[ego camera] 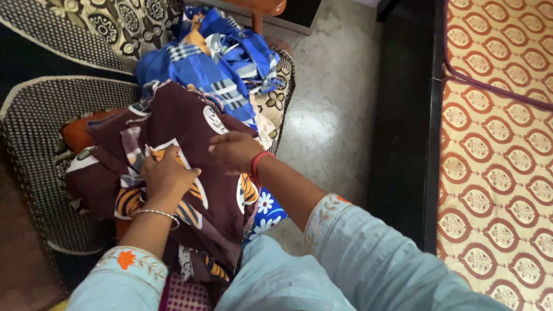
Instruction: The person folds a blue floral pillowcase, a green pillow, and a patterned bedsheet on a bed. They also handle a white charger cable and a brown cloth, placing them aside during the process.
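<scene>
Head view shows the left hand and right hand pressing flat, fingers together, on the brown cloth atop the chair pile, and a push might slide the blue cloth off the edge.

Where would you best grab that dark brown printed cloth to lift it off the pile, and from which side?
Probably the bunched folds of the brown cloth beside the left hand, coming from above. It lies draped and crumpled over the pile on the chair, so raised folds offer fingers something to pinch. The right hand rests flat on its upper part, below the blue checked cloth.
</scene>
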